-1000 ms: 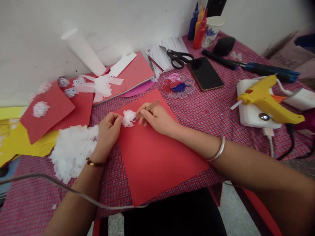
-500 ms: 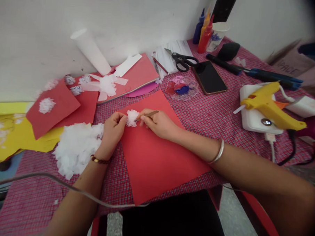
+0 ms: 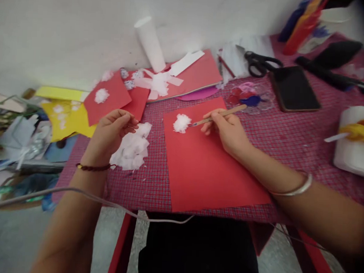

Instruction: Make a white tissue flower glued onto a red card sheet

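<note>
My right hand (image 3: 226,130) holds a slim wooden stick (image 3: 222,115), its darkened tip beside a white tissue-paper pom-pom (image 3: 181,123). That pom-pom sits near the upper left corner of a large red paper sheet (image 3: 210,170), over which my right hand hovers. My left hand (image 3: 117,129), loosely curled with fingertips apart, is above the left edge of a pile of white tissue pieces (image 3: 133,148). I see nothing held in it.
Behind lie red cards (image 3: 107,99), a white paper roll (image 3: 151,44) and a pinkish-red board (image 3: 199,75). A paint palette (image 3: 251,99), scissors (image 3: 260,63) and a phone (image 3: 295,89) are to the right, with a yellow glue gun (image 3: 361,130) beyond. A cable (image 3: 106,203) crosses in front.
My left hand has left the pom-pom and moved left to the tissue pile. My right hand has drawn the stick back to the right of the pom-pom. The view has shifted left.
</note>
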{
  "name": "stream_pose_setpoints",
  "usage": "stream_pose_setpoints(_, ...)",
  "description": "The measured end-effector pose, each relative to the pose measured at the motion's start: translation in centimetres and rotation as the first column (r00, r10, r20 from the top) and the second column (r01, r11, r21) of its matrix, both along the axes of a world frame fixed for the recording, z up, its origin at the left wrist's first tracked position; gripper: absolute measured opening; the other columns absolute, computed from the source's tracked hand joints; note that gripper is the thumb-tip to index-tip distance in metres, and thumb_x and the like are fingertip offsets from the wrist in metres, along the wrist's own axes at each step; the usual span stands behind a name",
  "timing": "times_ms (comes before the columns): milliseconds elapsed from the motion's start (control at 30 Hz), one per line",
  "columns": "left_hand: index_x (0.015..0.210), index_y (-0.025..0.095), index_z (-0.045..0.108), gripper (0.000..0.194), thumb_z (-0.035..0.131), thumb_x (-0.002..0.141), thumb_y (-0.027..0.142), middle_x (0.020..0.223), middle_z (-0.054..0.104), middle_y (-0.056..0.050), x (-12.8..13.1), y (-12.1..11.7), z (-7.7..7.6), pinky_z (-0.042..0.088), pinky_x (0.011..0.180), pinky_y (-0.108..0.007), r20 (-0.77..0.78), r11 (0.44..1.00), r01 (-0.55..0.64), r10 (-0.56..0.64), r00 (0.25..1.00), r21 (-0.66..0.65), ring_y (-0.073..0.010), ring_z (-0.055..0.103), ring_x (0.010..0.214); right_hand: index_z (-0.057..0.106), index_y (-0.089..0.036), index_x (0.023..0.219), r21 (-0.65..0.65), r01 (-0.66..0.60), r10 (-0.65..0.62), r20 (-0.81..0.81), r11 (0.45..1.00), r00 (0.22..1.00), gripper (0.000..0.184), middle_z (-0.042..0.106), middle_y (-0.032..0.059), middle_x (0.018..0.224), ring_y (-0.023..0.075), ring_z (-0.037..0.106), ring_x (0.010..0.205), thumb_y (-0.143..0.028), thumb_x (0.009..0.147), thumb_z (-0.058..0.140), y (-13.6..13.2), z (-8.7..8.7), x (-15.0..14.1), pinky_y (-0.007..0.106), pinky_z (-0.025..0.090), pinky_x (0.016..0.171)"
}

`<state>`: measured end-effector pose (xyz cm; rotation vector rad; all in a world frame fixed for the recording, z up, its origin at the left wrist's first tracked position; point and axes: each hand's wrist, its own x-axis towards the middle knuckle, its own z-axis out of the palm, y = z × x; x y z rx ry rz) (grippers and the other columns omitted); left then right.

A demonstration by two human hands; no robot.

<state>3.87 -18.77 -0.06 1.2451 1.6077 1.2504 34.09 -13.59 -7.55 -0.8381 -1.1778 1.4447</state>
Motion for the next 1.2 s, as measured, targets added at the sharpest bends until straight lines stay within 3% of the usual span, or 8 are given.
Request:
stream_pose_setpoints(133, 0.075, 0.020, 0.067, 0.011, 0.067, 0.079, 0.031, 0.071, 0.066, -0.003, -1.6, -6.4, 0.4, 0.045, 0.061, -0.028, -0.448, 0.993, 0.064, -0.101, 0.888, -0.096, -0.0152, 0.058, 0.065, 0.064, -0.021, 0.078, 0.009, -0.027, 0.027, 0.036, 1.000, 0.999, 0.022, 0.067, 0.0019, 0.060, 0.0122, 0.059, 0.052, -0.036, 0.094, 0.059, -0.1, 0.2, 0.0, 0.026, 0.048, 0.053)
stream_pose_setpoints(300, 0.083, 0.022, 0.069, 0.012, 0.059, 0.084, 0.028, 0.089, 0.072, -0.006, -1.3, -10.9, -2.4, 0.050, 0.074, -0.034, -0.762, 0.982, 0.181, -0.154, 0.629, -0.049, -0.0215, 0.066, 0.083, 0.066, -0.020, 0.080, 0.023, -0.024, 0.022, 0.064, 0.999, 0.998, 0.021, 0.067, 0.0020, 0.060, 0.0122, 0.059, 0.051, -0.037, 0.092, 0.060, -0.3, 0.3, 0.1, 0.027, 0.047, 0.053)
stream_pose_setpoints(467, 0.094, 0.023, 0.070, 0.015, 0.057, 0.087, 0.025, 0.096, 0.072, -0.009, -1.5, -10.3, -3.9, 0.049, 0.084, -0.041, -0.857, 0.983, 0.175, -0.037, 0.514, 0.063, -0.0264, 0.064, 0.093, 0.064, -0.018, 0.080, 0.033, -0.008, 0.005, 0.076, 0.999, 0.997, 0.021, 0.066, 0.0012, 0.059, 0.0111, 0.057, 0.050, -0.033, 0.092, 0.057, -0.4, 0.3, 0.1, 0.025, 0.046, 0.053)
stream_pose_setpoints(633, 0.091, 0.022, 0.073, 0.013, 0.061, 0.084, 0.024, 0.090, 0.066, -0.010, -1.8, -8.2, -4.2, 0.044, 0.083, -0.046, -0.932, 0.981, 0.194, -0.079, 0.355, -0.009, -0.0299, 0.057, 0.089, 0.065, -0.019, 0.081, 0.032, -0.021, 0.018, 0.087, 0.999, 0.996, 0.021, 0.067, 0.0023, 0.060, 0.0121, 0.058, 0.051, -0.035, 0.093, 0.058, -0.3, 0.2, 0.2, 0.027, 0.046, 0.053)
stream_pose_setpoints(767, 0.074, 0.023, 0.068, 0.011, 0.063, 0.083, 0.026, 0.082, 0.063, -0.006, -1.3, -7.6, -3.6, 0.044, 0.082, -0.042, -0.869, 0.986, 0.094, 0.073, 0.489, 0.136, -0.0254, 0.056, 0.083, 0.065, -0.021, 0.080, 0.021, -0.022, 0.020, 0.094, 1.000, 0.995, 0.024, 0.066, 0.0019, 0.060, 0.0122, 0.058, 0.051, -0.041, 0.092, 0.061, -0.1, 0.1, 0.2, 0.027, 0.047, 0.052)
stream_pose_setpoints(933, 0.074, 0.022, 0.061, 0.010, 0.069, 0.075, 0.028, 0.072, 0.061, 0.000, 0.9, -7.1, -1.4, 0.044, 0.061, -0.030, -0.240, 0.986, -0.159, 0.165, 0.957, 0.043, -0.0150, 0.055, 0.064, 0.064, -0.019, 0.080, 0.017, -0.021, 0.020, 0.030, 1.000, 0.999, 0.022, 0.066, 0.0014, 0.060, 0.0111, 0.057, 0.050, -0.040, 0.088, 0.064, -0.3, 0.4, 0.1, 0.025, 0.046, 0.051)
stream_pose_setpoints(1033, 0.072, 0.021, 0.056, 0.017, 0.072, 0.067, 0.025, 0.067, 0.061, 0.001, 3.0, -5.5, -1.0, 0.042, 0.054, -0.026, 0.124, 0.991, -0.127, 0.132, 0.984, -0.048, -0.0113, 0.053, 0.056, 0.061, -0.021, 0.081, -0.005, -0.015, 0.015, -0.016, 1.000, 1.000, 0.020, 0.066, -0.0005, 0.060, 0.0106, 0.057, 0.050, -0.039, 0.087, 0.065, -0.9, 1.1, 0.0, 0.024, 0.047, 0.051)
stream_pose_setpoints(1200, 0.073, 0.021, 0.058, 0.021, 0.075, 0.060, 0.021, 0.067, 0.060, 0.003, 7.7, -1.8, -1.4, 0.038, 0.049, -0.021, 0.289, 0.996, 0.002, 0.022, 0.957, -0.085, -0.0091, 0.053, 0.056, 0.060, -0.021, 0.086, 0.069, -0.061, 0.065, -0.057, 0.996, 0.996, 0.019, 0.065, -0.0019, 0.063, 0.0107, 0.061, 0.056, -0.040, 0.088, 0.063, -2.2, 2.8, 0.2, 0.024, 0.050, 0.054)
